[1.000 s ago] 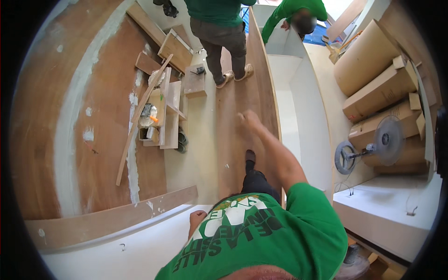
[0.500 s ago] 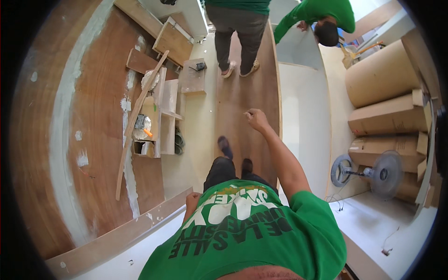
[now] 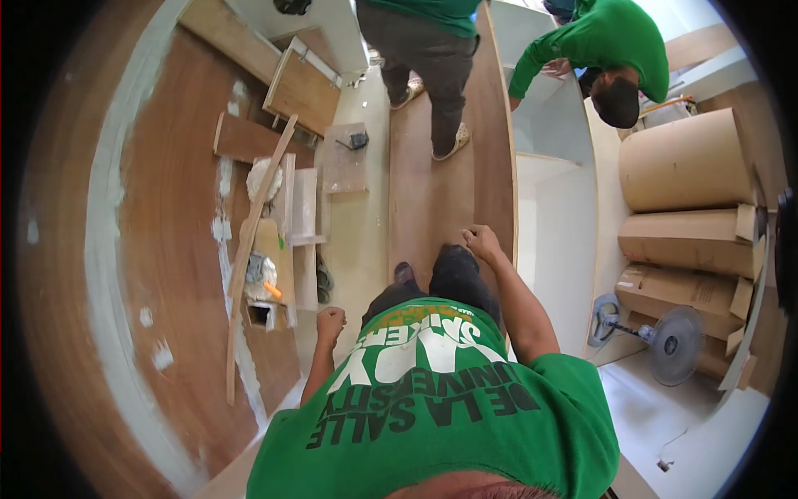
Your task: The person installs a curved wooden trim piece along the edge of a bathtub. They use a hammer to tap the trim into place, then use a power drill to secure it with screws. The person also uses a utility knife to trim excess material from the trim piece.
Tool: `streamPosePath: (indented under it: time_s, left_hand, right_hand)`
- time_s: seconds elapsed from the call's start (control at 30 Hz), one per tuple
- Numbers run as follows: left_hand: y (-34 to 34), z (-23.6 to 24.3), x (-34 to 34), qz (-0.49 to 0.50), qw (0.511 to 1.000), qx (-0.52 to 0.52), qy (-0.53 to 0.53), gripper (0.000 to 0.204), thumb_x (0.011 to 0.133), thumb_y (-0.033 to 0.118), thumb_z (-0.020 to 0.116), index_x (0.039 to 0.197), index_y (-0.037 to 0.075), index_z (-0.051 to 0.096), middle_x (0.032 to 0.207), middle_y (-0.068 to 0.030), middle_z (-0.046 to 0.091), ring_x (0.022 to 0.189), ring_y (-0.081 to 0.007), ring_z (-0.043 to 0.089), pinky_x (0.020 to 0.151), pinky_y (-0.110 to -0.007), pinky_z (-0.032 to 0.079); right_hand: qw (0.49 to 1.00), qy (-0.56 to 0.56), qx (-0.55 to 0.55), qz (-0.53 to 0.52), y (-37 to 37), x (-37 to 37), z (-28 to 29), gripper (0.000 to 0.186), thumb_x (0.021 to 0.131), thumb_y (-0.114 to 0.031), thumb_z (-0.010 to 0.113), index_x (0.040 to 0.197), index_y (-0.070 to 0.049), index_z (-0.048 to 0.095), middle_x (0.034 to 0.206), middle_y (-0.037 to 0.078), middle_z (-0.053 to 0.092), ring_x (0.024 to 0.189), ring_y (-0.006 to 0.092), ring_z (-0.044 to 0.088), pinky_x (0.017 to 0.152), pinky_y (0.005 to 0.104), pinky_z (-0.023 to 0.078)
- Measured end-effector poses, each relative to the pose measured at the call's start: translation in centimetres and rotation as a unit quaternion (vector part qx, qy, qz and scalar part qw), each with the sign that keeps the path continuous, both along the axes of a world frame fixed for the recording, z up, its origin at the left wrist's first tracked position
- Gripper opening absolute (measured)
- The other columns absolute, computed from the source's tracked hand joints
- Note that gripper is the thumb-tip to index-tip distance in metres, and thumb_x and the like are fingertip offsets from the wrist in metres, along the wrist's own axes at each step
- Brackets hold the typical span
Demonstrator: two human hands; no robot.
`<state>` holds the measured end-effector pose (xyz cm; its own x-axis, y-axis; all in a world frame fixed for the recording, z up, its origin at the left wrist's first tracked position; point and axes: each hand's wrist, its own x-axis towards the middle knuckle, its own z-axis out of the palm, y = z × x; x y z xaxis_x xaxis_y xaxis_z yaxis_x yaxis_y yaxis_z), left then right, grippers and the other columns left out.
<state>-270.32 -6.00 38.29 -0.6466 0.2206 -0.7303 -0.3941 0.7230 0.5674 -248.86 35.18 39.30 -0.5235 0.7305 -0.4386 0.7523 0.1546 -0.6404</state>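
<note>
My right hand [image 3: 484,243] hangs out in front of my body, above the brown wooden board [image 3: 416,183]. Its fingers are curled together, and whether something small sits in them is too small to tell. At my left side, my left hand [image 3: 331,323] is closed in a loose fist, with no object showing in it. It is nearest to the open wooden box frame [image 3: 304,208] on the left and touches nothing. My dark-trousered legs [image 3: 455,270] are under me, one knee raised.
A person in dark trousers [image 3: 416,50] stands ahead on the board. Another, in a green shirt [image 3: 619,46], bends over the white cabinet [image 3: 553,224]. Cardboard boxes [image 3: 686,241] and a fan [image 3: 675,345] are at right. A long wood strip [image 3: 249,224] and brown panels [image 3: 166,274] lie left.
My right hand has drawn back nearer my body. The left hand has come out from beside my shirt. The person ahead has shifted their feet, and the surroundings have shifted in view.
</note>
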Motion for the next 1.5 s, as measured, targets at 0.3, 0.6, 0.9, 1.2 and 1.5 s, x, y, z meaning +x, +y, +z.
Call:
streamPosePath:
  time_s: [0.3,0.6,0.9,1.2,1.5]
  left_hand:
    - [17.5,-0.7,-10.1,-0.146,0.987,0.032,0.055,0.017,0.079,0.015,0.058,0.078,-0.001,0.066,0.066,-0.0065,0.063,0.059,-0.0135,0.06,0.054,-0.027,0.047]
    - [47.6,8.5,-7.8,-0.453,0.871,0.098,0.16,0.023,0.08,0.02,0.063,0.093,0.001,0.067,0.081,-0.0154,0.068,0.076,-0.0258,0.066,0.071,-0.035,0.05]
    - [65.4,6.0,-11.4,-0.58,0.785,0.128,0.174,0.02,0.08,0.02,0.063,0.091,0.004,0.068,0.081,-0.0137,0.069,0.075,-0.0236,0.067,0.071,-0.034,0.05]
    - [79.0,-0.3,-16.3,-0.48,0.863,0.152,0.048,0.025,0.084,0.014,0.062,0.105,0.001,0.065,0.082,-0.0048,0.064,0.068,-0.0143,0.06,0.06,-0.028,0.049]
    - [92.3,-8.5,-19.6,-0.36,0.925,0.083,-0.084,0.048,0.087,0.013,0.058,0.13,0.001,0.041,0.113,-0.0152,0.055,0.083,-0.0273,0.062,0.064,-0.036,0.053]
  right_hand:
    - [0.993,0.099,0.06,-0.02,12.2,-8.1,-1.6,0.029,0.081,-0.026,0.061,0.088,0.001,0.069,0.084,0.023,0.066,0.08,0.0379,0.065,0.075,0.0425,0.05]
    - [0.995,0.076,0.014,-0.069,17.3,-2.2,-0.7,0.029,0.081,-0.025,0.06,0.093,-0.001,0.068,0.091,0.021,0.067,0.087,0.0348,0.065,0.079,0.0399,0.051]
    - [0.881,-0.073,-0.022,-0.467,6.4,11.0,-1.3,0.029,0.082,-0.022,0.06,0.096,0.003,0.067,0.09,0.019,0.068,0.084,0.0295,0.066,0.077,0.0358,0.051]
    - [0.636,0.04,-0.263,-0.725,-12.3,5.6,-3.1,0.014,0.088,-0.02,0.057,0.087,-0.007,0.062,0.068,0.001,0.055,0.058,0.0108,0.053,0.048,0.0248,0.043]
    - [0.634,0.052,-0.328,-0.699,-10.6,-5.5,4.8,0.026,0.091,-0.022,0.055,0.103,0.0,0.06,0.087,0.01,0.063,0.073,0.0208,0.063,0.058,0.0312,0.053]
